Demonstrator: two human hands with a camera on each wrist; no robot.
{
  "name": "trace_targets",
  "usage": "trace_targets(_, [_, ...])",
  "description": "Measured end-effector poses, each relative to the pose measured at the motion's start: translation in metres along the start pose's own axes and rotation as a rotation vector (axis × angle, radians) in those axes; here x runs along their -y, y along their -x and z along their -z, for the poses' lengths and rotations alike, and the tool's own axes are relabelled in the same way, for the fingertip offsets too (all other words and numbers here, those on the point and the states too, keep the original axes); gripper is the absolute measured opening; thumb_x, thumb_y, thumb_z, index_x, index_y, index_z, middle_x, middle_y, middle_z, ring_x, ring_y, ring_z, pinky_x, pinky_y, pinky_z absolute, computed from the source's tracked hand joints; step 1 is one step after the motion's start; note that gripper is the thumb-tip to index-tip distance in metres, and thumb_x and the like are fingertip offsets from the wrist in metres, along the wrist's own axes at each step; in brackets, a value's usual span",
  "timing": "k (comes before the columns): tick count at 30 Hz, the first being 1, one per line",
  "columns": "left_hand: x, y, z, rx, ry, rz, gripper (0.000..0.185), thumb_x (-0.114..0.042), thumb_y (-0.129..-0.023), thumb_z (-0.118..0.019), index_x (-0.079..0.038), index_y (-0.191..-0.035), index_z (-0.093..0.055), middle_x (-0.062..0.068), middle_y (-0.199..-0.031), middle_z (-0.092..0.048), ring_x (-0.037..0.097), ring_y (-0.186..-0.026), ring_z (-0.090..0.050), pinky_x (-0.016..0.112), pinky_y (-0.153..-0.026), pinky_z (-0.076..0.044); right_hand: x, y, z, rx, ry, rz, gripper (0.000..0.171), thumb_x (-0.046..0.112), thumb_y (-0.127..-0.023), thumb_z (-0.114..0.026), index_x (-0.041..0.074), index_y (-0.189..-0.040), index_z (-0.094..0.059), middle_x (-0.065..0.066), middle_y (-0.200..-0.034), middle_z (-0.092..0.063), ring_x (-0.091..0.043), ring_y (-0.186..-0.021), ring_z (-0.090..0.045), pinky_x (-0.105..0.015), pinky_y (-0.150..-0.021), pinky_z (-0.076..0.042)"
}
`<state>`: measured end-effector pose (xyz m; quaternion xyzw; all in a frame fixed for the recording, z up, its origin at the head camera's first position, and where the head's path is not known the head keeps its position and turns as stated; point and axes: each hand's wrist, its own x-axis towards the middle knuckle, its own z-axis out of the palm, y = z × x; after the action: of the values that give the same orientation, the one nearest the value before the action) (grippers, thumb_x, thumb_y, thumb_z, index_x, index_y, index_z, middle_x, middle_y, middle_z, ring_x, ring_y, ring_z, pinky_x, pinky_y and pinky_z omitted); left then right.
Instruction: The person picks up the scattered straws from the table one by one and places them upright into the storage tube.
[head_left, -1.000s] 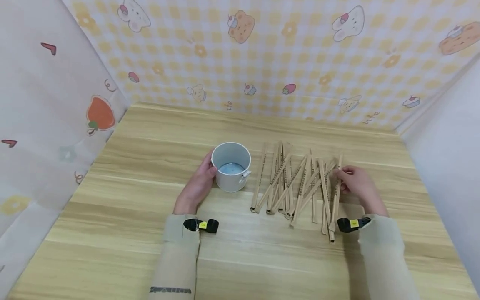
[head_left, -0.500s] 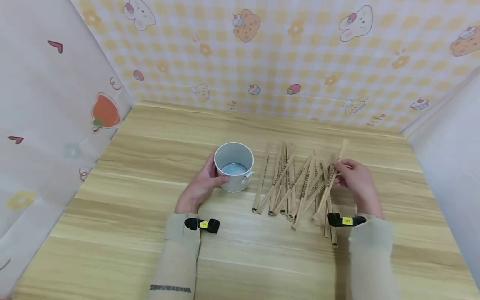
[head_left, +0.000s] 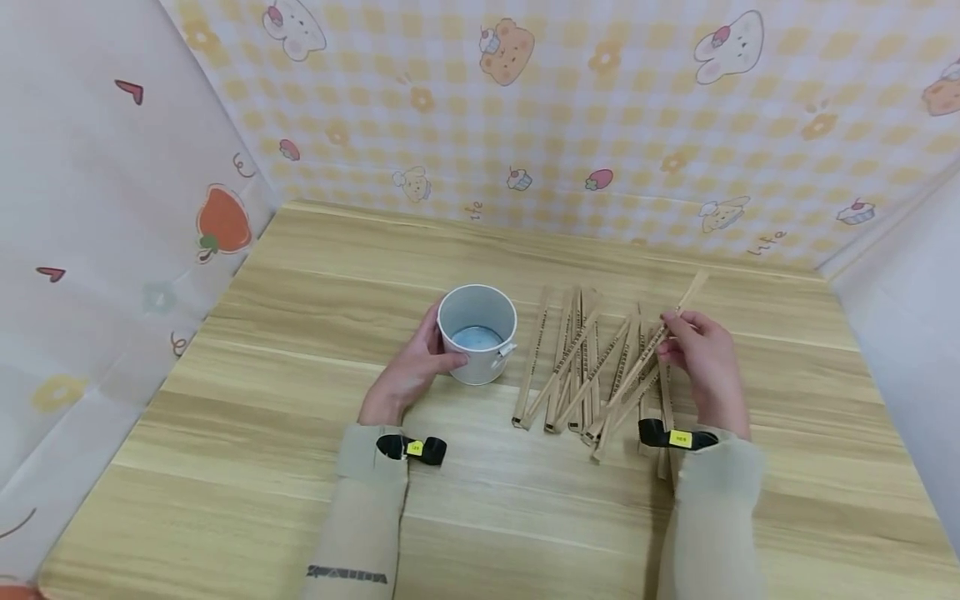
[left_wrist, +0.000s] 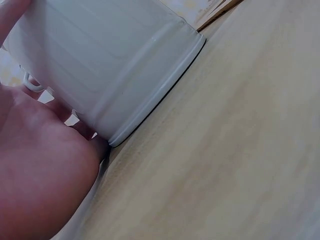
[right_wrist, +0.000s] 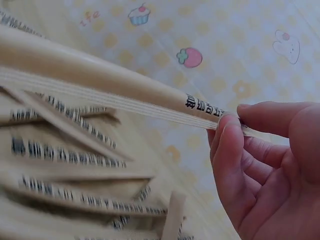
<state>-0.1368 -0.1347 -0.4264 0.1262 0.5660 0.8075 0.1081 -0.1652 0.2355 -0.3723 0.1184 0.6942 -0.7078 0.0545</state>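
Note:
A small white metal bucket (head_left: 477, 335) stands upright on the wooden table (head_left: 315, 275), and my left hand (head_left: 417, 362) grips its left side. The left wrist view shows the bucket's wall (left_wrist: 115, 60) against my palm. Right of the bucket lie several paper-wrapped chopstick pairs (head_left: 577, 358) in a loose row. My right hand (head_left: 693, 354) pinches one wrapped pair (head_left: 651, 346) near its upper part, lifted and slanted over the others. In the right wrist view that pair (right_wrist: 110, 85) runs between my fingertips (right_wrist: 225, 125), with the other wrapped pairs (right_wrist: 65, 155) below.
Patterned paper walls close the table at the back (head_left: 570, 117) and left (head_left: 97, 233), and a plain white wall (head_left: 907, 275) stands at the right. Bare wood lies in front of the bucket and to its left.
My right hand has picked one wrapped pair off the row and raised it, tilting it and shifting it left. The left hand stays on the bucket.

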Motion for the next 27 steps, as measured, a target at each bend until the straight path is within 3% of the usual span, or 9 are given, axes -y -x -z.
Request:
trace_targets(6, [0.001,-0.001,0.000,0.007,0.000,0.005,0.093,0.000,-0.066,-0.074,-0.022,-0.140,-0.022,0.009,-0.139,-0.026,0.031,-0.129,-0.019,0.046,-0.106,-0.011,0.008,0.004,-0.014,-0.033,-0.094,0.075,0.025,0.022,-0.086,-0.058,0.002,-0.100,-0.054,-0.005,-0.081,-0.056,-0.011,-0.056,-0.057,-0.022,-0.055,-0.051])
trace_targets(13, [0.000,0.000,0.000,-0.008,-0.005,0.001,0.094,0.000,-0.066,-0.075,-0.024,-0.140,-0.022,0.007,-0.140,-0.025,0.030,-0.129,-0.019,0.046,-0.106,-0.011,0.020,0.003,-0.038,-0.067,-0.269,0.237,0.032,0.021,-0.085,-0.059,-0.004,-0.106,-0.053,-0.014,-0.085,-0.061,-0.017,-0.061,-0.058,-0.024,-0.057,-0.052])
trace_targets(19, [0.002,0.004,-0.002,-0.004,-0.005,0.015,0.093,0.003,-0.067,-0.072,-0.022,-0.141,-0.020,0.009,-0.139,-0.025,0.031,-0.128,-0.020,0.047,-0.106,-0.012,0.040,0.016,-0.064,-0.069,-0.421,0.376,0.032,0.015,-0.083,-0.061,-0.006,-0.107,-0.054,-0.019,-0.088,-0.060,-0.022,-0.066,-0.059,-0.029,-0.062,-0.053])
trace_targets(23, [0.001,0.001,-0.002,0.006,-0.016,-0.005,0.091,0.003,-0.069,-0.070,-0.023,-0.140,-0.020,0.008,-0.139,-0.027,0.030,-0.128,-0.021,0.047,-0.106,-0.012,0.054,0.025,-0.081,-0.069,-0.474,0.510,0.032,0.010,-0.082,-0.061,-0.007,-0.108,-0.053,-0.025,-0.090,-0.057,-0.025,-0.068,-0.059,-0.032,-0.062,-0.052])
trace_targets(27, [0.000,0.001,0.000,-0.010,-0.029,0.002,0.091,0.002,-0.069,-0.071,-0.023,-0.140,-0.021,0.007,-0.139,-0.028,0.029,-0.128,-0.022,0.046,-0.106,-0.012,0.058,0.030,-0.102,-0.027,-0.478,0.580,0.029,0.005,-0.082,-0.061,-0.006,-0.108,-0.054,-0.026,-0.090,-0.057,-0.027,-0.070,-0.059,-0.032,-0.062,-0.052])
